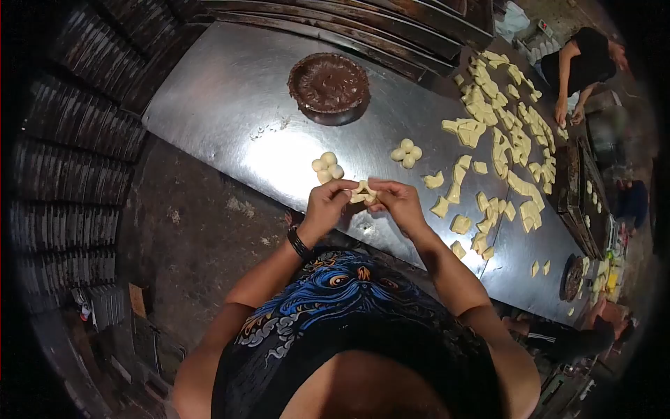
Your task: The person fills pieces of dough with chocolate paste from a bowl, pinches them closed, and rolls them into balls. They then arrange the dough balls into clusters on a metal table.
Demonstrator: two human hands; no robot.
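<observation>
Pale, soft dough piece (363, 193) sits pinched between our left hand (326, 207) and right hand (398, 202), both closed on it over the near edge of the shiny steel table (230, 105). Two lumpy dough clusters (326, 167) lie just beyond; cut pieces (502, 133) crowd the right, bare metal left.

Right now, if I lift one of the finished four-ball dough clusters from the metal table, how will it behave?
The dough cluster probably feels soft and light: similar dough bends between the left hand and right hand. It may deform or separate where the balls join. It looks unlikely to roll, since it sits flat on the table.
</observation>
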